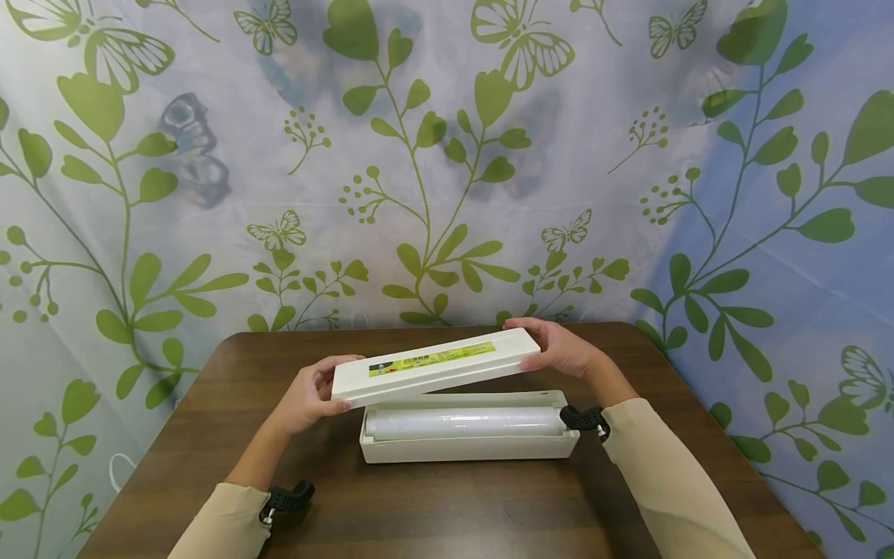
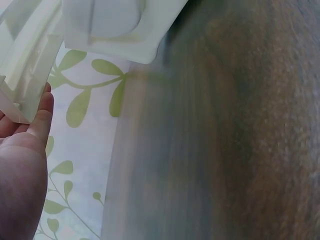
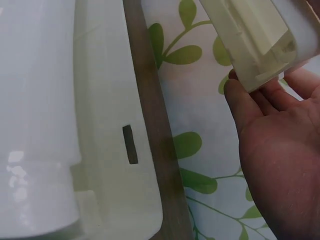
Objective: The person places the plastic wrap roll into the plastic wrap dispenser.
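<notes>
Both hands hold a long white lid with a yellow-green label, one at each end. The left hand grips its left end, thumb on the front edge; the right hand grips the right end, which is higher, so the lid slants. Below it on the table, the open white box holds a roll of clear plastic wrap. The lid's hollow underside shows in the left wrist view, with the left fingers against its end. In the right wrist view, the right fingers hold the lid's other end beside the roll.
The dark brown wooden table runs back to a hanging curtain printed with green leaves and butterflies. Black wrist mounts sit on both sleeves, the right one close to the box's right end.
</notes>
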Demonstrator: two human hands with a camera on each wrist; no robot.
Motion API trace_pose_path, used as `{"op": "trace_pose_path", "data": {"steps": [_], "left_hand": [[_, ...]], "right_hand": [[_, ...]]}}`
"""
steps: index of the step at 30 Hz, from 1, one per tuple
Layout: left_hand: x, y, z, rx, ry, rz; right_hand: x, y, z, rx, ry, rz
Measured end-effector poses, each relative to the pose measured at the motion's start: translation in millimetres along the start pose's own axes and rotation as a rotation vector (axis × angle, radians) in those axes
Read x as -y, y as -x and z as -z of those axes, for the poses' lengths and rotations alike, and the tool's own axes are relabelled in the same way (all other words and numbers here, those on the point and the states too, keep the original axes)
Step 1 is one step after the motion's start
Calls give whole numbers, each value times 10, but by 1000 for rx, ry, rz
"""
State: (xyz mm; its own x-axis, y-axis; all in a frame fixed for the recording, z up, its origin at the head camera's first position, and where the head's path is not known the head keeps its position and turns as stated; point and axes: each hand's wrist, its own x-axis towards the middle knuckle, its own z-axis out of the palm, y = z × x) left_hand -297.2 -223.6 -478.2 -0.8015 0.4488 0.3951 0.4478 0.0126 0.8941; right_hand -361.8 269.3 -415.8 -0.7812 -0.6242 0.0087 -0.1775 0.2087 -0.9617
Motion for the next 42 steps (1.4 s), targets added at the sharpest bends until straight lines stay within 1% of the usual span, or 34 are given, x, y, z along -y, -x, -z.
{"op": "trace_pose_path", "data": {"steps": [3, 7, 18, 23, 31, 38, 42], "left_hand": [[6, 2, 5, 3, 8, 3], [12, 1, 8, 3, 12, 11], [26, -20, 11, 10, 0, -9], [28, -36, 6, 15, -7, 10], [-49, -80, -19, 32, -30, 32], [-65, -100, -37, 68, -6, 52], [-59, -106, -48, 75, -28, 40]], "right_hand": [[13, 0, -14, -8, 30, 5], [18, 5, -30, -15, 39, 6], [16, 40, -40, -27, 63, 33], [4, 70, -33, -25, 81, 55], [-22, 149, -22, -53, 91, 39], [-61, 223, -28, -85, 119, 77], [-38, 286, -54, -94, 93, 89]]}}
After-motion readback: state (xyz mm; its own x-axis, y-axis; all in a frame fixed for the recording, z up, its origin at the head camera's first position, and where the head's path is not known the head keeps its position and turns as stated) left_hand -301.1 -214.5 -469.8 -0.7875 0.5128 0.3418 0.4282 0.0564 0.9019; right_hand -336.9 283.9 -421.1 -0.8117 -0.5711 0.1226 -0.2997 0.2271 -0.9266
